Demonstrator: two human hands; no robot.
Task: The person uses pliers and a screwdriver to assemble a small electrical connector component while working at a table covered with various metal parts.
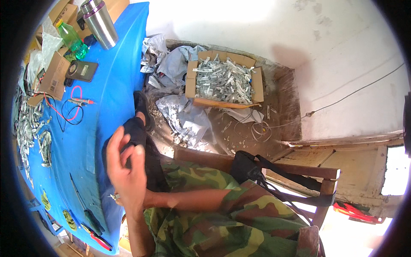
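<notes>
My left hand (124, 167) is raised beside the blue-covered table, slightly blurred. Its thumb and fingers are curled but apart, with nothing visible between them. My right forearm (188, 202) runs leftward from a camouflage sleeve and passes behind my left wrist. Most of the right hand is hidden there. A small silvery piece (114, 197) shows at the left side of the wrist, apparently at the right fingertips; its kind is too small to make out. The nearest thing to both hands is the edge of the blue table cover (92, 145).
Small metal strips (25, 124) lie heaped on the table. Around them are test leads (77, 103), a screwdriver (85, 210), pliers (99, 240), a green bottle (72, 40) and a steel flask (100, 25). A carton of metal strips (227, 81) stands on the littered floor near a wooden chair (299, 170).
</notes>
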